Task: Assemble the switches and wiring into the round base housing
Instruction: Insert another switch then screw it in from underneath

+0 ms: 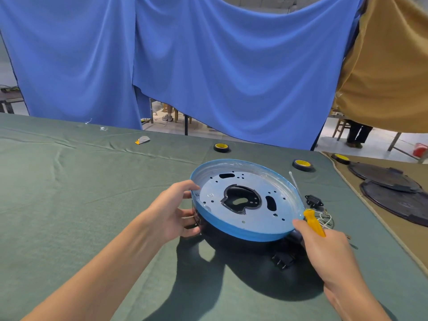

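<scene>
The left hand (176, 212) is found with its grip clamped on the left rim of the round base housing (231, 228), which is held tilted over the green-covered counter (92, 205). A black switch (283, 260) is noted on the cloth below its near right edge. The right hand (324, 249) is found with its grip clamped on a yellow-handled screwdriver (313, 222) at the right rim. A second switch (313, 201) and white wiring (325, 220) are recorded just beside it.

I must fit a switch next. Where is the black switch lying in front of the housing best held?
Probably pinch the black switch across its body's flat sides, coming from above: it lies free on the green cloth, prongs pointing toward you.
</scene>
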`<move>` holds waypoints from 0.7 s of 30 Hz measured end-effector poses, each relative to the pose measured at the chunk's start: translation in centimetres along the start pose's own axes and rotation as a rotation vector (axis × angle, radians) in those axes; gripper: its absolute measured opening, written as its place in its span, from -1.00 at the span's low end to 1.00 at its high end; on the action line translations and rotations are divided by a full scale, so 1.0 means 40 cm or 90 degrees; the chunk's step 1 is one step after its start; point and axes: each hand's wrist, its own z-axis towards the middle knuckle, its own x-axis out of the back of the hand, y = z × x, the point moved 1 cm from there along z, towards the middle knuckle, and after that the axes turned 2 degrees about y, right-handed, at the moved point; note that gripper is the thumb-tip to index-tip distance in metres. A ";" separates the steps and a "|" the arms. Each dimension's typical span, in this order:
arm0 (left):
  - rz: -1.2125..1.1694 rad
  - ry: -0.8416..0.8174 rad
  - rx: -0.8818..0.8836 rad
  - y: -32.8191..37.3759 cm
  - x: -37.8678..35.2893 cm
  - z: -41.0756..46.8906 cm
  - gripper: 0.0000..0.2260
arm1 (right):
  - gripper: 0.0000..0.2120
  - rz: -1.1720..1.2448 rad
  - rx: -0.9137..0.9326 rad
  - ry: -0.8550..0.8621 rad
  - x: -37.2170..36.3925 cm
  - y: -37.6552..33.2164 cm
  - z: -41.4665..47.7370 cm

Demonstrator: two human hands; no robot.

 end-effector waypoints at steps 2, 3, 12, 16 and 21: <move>-0.040 -0.010 -0.004 0.002 0.006 0.010 -0.77 | -0.48 -0.004 0.001 -0.012 0.002 0.001 0.006; -0.048 -0.014 -0.008 0.004 0.009 0.013 -0.75 | -0.50 -0.012 0.004 -0.021 0.006 -0.001 0.013; -0.069 -0.080 -0.041 0.002 0.048 0.047 -0.54 | -0.46 -0.275 0.247 0.057 0.069 -0.163 0.015; -0.065 -0.112 -0.049 0.000 0.066 0.070 -0.55 | -0.43 -0.158 0.204 -0.253 0.018 -0.251 0.016; -0.028 -0.107 -0.062 0.017 0.075 0.104 -0.66 | -0.46 -0.174 0.252 -0.356 -0.101 -0.295 0.062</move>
